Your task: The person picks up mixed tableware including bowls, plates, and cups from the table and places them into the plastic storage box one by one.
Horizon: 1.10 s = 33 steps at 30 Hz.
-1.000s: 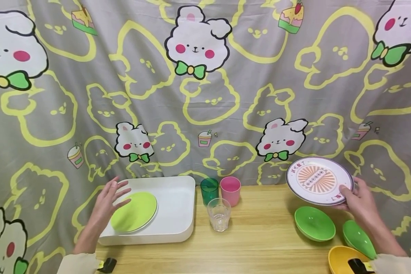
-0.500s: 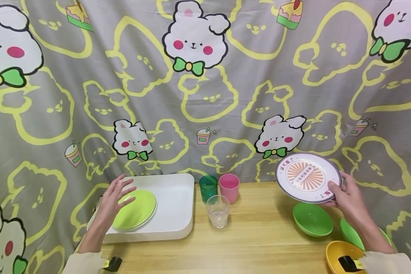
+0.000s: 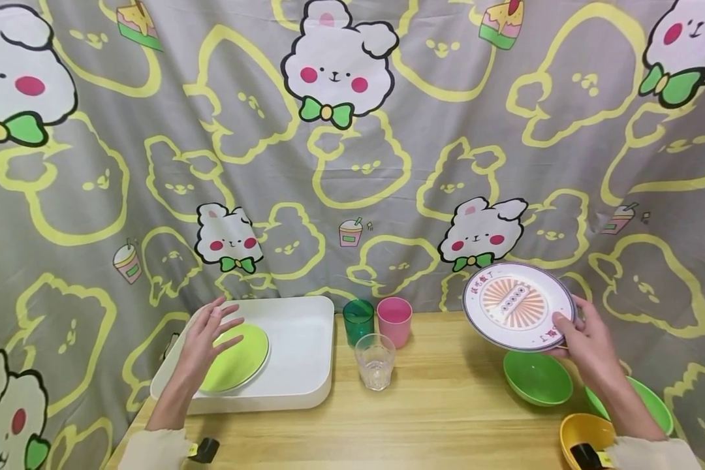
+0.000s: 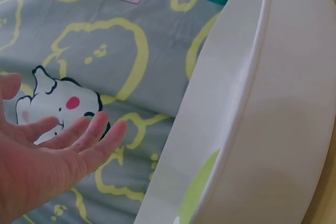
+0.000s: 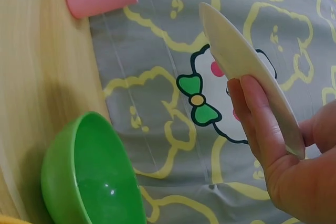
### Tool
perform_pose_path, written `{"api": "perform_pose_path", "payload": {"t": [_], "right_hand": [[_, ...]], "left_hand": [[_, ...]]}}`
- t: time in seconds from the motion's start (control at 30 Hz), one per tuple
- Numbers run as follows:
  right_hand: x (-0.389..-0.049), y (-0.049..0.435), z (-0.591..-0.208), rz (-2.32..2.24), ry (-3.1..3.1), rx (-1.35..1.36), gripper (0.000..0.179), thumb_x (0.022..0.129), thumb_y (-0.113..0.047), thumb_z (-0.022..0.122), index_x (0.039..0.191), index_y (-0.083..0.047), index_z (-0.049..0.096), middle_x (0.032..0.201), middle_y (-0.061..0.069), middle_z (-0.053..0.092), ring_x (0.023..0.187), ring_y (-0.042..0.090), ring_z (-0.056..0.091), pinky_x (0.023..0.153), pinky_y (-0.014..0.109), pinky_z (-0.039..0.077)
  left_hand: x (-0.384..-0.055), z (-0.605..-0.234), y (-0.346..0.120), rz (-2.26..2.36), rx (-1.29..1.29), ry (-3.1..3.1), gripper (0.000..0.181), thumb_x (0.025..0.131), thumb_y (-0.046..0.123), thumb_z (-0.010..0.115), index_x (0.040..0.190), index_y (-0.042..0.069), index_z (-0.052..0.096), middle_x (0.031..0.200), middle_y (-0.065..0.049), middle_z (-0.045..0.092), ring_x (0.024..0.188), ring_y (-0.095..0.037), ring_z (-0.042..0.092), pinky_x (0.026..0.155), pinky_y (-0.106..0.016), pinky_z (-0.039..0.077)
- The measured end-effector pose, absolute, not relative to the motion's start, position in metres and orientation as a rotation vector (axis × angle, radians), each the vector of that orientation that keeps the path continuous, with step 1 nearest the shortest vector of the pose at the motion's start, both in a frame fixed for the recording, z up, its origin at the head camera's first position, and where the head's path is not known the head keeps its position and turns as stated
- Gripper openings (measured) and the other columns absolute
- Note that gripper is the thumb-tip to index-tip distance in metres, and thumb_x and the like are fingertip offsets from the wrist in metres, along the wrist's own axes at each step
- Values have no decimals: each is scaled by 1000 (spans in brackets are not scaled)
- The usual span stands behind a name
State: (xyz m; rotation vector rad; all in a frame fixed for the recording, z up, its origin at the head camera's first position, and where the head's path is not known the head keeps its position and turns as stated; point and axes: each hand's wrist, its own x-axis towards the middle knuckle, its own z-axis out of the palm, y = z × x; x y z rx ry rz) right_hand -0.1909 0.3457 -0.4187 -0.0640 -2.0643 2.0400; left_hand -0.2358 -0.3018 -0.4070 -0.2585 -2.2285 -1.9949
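My right hand holds a white plate by its right rim, thumb on top and fingers underneath. The plate has a dark edge, an orange sunburst and red characters. It is raised above the table, partly over a green bowl. In the right wrist view the plate appears edge-on between thumb and fingers. My left hand hovers over the left side of a white tray with its fingers spread, holding nothing. A lime-green plate lies in that tray, partly hidden behind the hand.
Between tray and bowls stand a dark green cup, a pink cup and a clear glass. A second green bowl and a yellow bowl sit at the right, partly behind the right arm. A patterned curtain hangs behind the table.
The right hand has carried the white plate leftward, from the far right to over the first green bowl. The left hand has shifted slightly right above the tray, fingers still spread.
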Motion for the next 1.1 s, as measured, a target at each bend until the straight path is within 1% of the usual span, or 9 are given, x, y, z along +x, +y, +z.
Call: {"api": "perform_pose_path", "payload": {"t": [0.2,0.5,0.53,0.6,0.73,0.77,0.8,1.0,1.1], "right_hand": [[-188,341,-425,2066,-2030,-6,73,110,-13,45,159,5,-5,92,-6,66,68,15,70,60,34,63],[-184,332,-431,2089,-2018,-38,71,110,-13,45,160,3,-3,93,-9,66,69,15,70,60,33,63],[-184,331,-430,2079,-2031,-49,72,110,-14,45,161,2,-4,93,-8,66,69,14,70,61,33,63],[-184,329,-429,2064,-2050,-54,73,110,-16,45,161,1,-4,93,-8,65,70,14,70,61,33,63],[-185,322,-430,2040,-2081,-71,72,110,-16,45,161,3,-2,92,-6,65,69,14,70,60,33,63],[-185,320,-431,2040,-2077,-63,71,110,-16,45,160,4,0,92,-6,65,69,14,70,60,34,63],[-185,319,-431,2040,-2072,-56,69,110,-16,46,159,5,1,91,-5,65,69,14,70,59,34,63],[-186,310,-432,2025,-2079,-55,67,110,-16,45,158,6,4,90,-4,66,68,14,70,59,34,63],[-186,305,-432,2021,-2098,-68,66,111,-16,45,159,4,5,91,-4,66,69,14,70,59,35,63]], "left_hand": [[-238,-410,-295,-2010,-265,-2234,62,113,38,35,161,3,19,149,-19,43,119,-11,63,92,-31,59],[-239,-413,-282,-2018,-244,-2248,60,113,38,35,161,5,21,153,-23,39,120,-13,62,94,-29,58],[-239,-414,-280,-2021,-244,-2243,59,113,37,35,161,5,22,151,-20,43,120,-13,63,94,-30,58],[-240,-414,-277,-2025,-253,-2234,58,113,36,35,161,4,22,150,-20,43,120,-15,63,93,-31,58],[-239,-416,-274,-2056,-272,-2214,59,113,38,36,160,4,23,151,-22,42,123,-19,62,94,-33,59],[-239,-416,-273,-2063,-272,-2215,60,113,39,36,160,5,22,153,-26,38,124,-19,61,95,-33,58],[-238,-417,-272,-2069,-270,-2216,60,113,39,36,160,5,22,154,-26,37,125,-20,61,95,-33,58],[-235,-420,-266,-2082,-278,-2224,61,112,41,35,161,6,22,151,-18,42,128,-24,59,96,-34,58],[-235,-421,-262,-2089,-283,-2219,59,113,39,35,160,6,23,152,-21,41,127,-24,59,96,-34,58]]}}
